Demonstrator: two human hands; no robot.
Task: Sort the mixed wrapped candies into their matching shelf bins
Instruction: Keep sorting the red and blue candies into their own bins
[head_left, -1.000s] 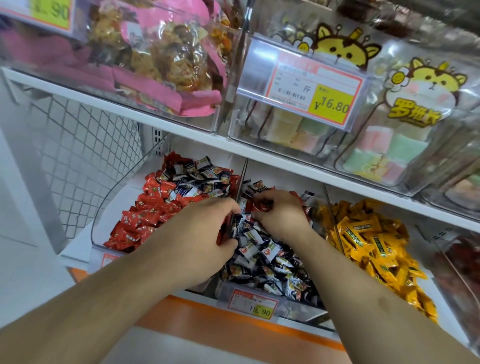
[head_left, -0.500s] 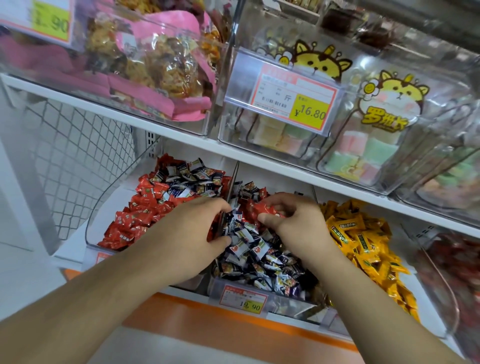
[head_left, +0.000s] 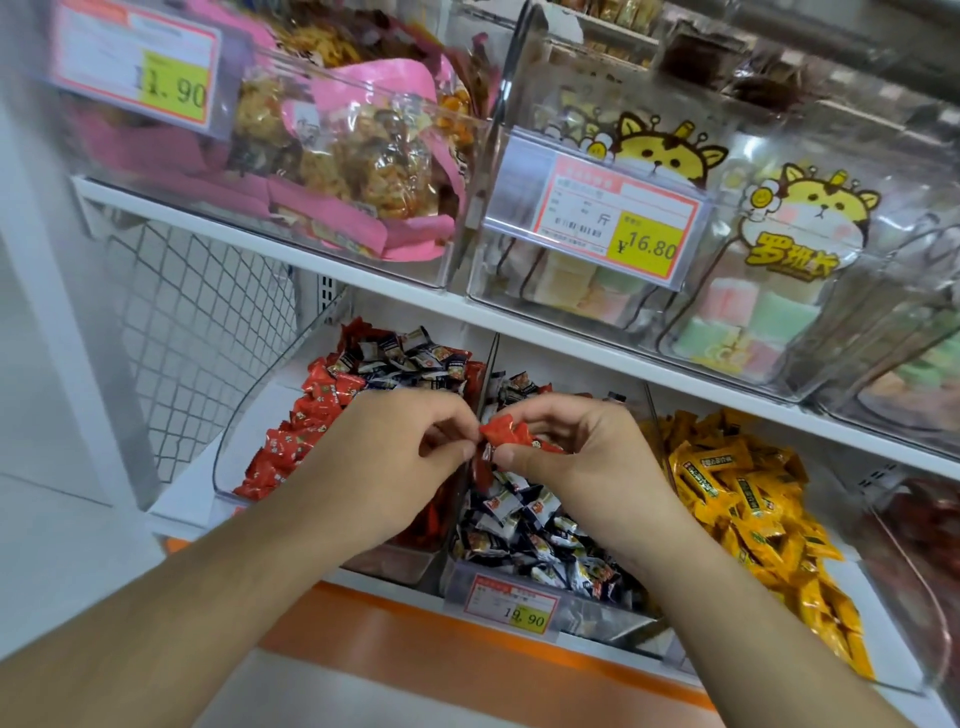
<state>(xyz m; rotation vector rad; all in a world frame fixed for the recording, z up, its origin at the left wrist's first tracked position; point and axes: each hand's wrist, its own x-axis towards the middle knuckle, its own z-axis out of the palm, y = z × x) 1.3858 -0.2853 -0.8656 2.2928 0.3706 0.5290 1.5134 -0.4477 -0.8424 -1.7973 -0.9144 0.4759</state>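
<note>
Red candy (head_left: 503, 434) pinched up in the air, right over the divider (head_left: 487, 387) between the left bin and the middle bin. Gripped at its right end by the right hand (head_left: 587, 452), thumb underneath and curled fingers on top, with a few more red wrappers looking bunched in that same grip. Pinched at the left tip by the left hand (head_left: 400, 452), fingertips closed on the twisted end. So both hands clamped on the same piece, knuckles almost meeting.

Directly below: middle bin (head_left: 608, 621) full of dark blue and white candies (head_left: 524, 525), price tag (head_left: 511, 605) reading 19.90 on its front. Left bin (head_left: 244, 441) mostly red candies (head_left: 291, 447), with a clump of the dark blue and white ones (head_left: 410, 358) mixed in at the back. Right of the middle: yellow candies (head_left: 737, 499) heaped in their own bin. Further right, another clear bin with something dark red, too blurry to say what.

Up on the shelf (head_left: 415, 299) above: pink snack bags (head_left: 363, 171) in a clear bin on the left, pastel cube sweets (head_left: 748, 322) in cartoon cat bags on the right, with a 16.80 tag (head_left: 597, 223) in front. Wire mesh panel (head_left: 197, 306) off to the far left.
</note>
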